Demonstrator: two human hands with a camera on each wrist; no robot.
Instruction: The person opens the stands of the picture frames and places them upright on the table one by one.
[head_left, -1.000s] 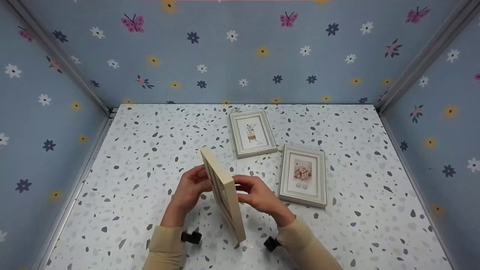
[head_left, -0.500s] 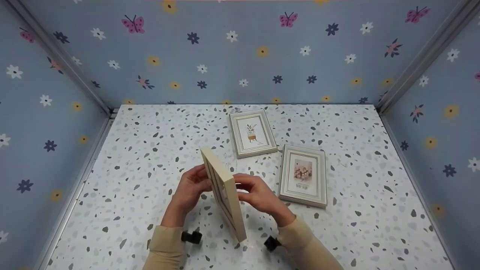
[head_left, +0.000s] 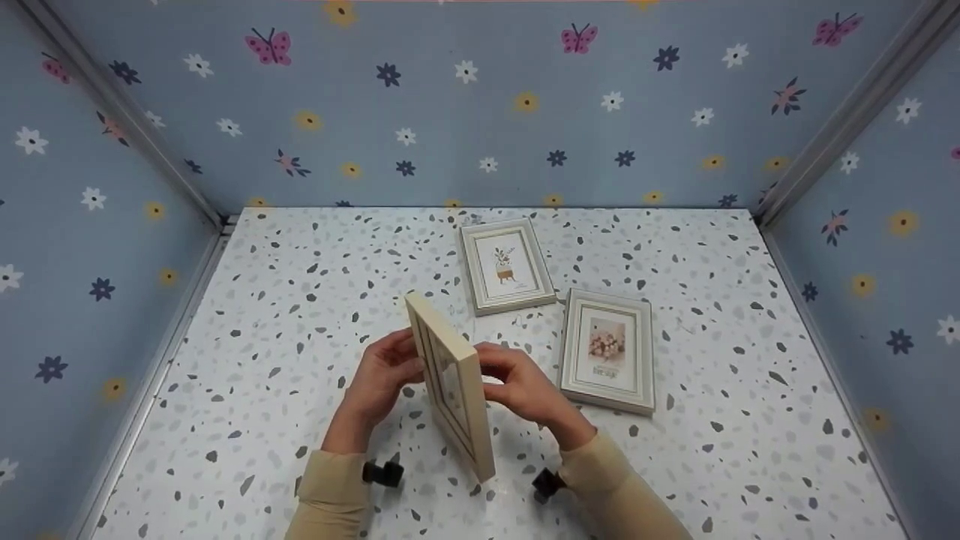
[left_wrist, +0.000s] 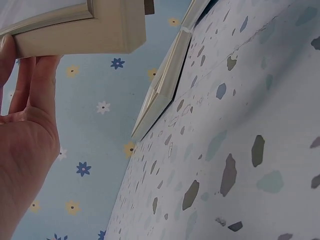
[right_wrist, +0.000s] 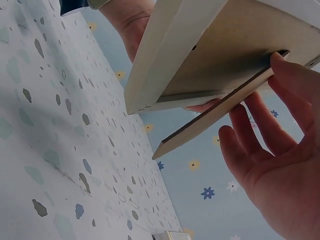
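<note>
A cream picture frame [head_left: 453, 405] stands up on edge, tilted, in the middle of the head view. My left hand [head_left: 381, 381] grips its left side, with the thumb on the front in the left wrist view. Behind the frame is my right hand [head_left: 531, 386]. In the right wrist view it pinches the flat stand leg [right_wrist: 220, 107] between thumb and fingers, and the leg sticks out at an angle from the brown backing board [right_wrist: 225, 50]. Whether the frame's lower edge touches the table cannot be told.
On the speckled white table [head_left: 300, 285] lie two more picture frames, one with a potted plant print [head_left: 504, 266] at the back, one with a pink flower print [head_left: 607, 352] to the right. Blue flower-patterned walls [head_left: 480, 112] enclose the back and sides.
The frame has turned slightly, its near upper corner shifting right so more of its front shows. My right hand has moved a little right with it. My left hand stays almost still.
</note>
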